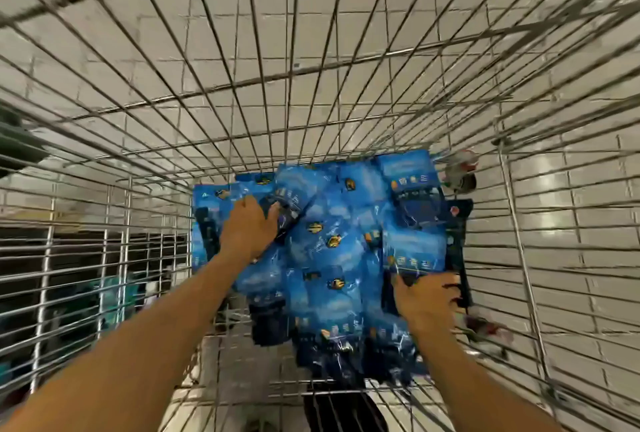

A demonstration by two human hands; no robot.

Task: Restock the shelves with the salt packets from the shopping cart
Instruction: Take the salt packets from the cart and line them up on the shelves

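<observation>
Left hand [247,229] grips one blue packet [287,206], fingers curled over it. Right hand [427,300] pinches the lower edge of another packet [415,248]. The packets [332,258] lie heaped on the cart [311,68] floor. Print too blurred to read.

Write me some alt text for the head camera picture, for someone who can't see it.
Seen from above, a person's two bare arms reach into a wire shopping cart onto a pile of blue salt packets. The left hand grips a packet near the pile's top left; the right hand grips one at its right edge. Pale floor tiles show through the mesh.
</observation>
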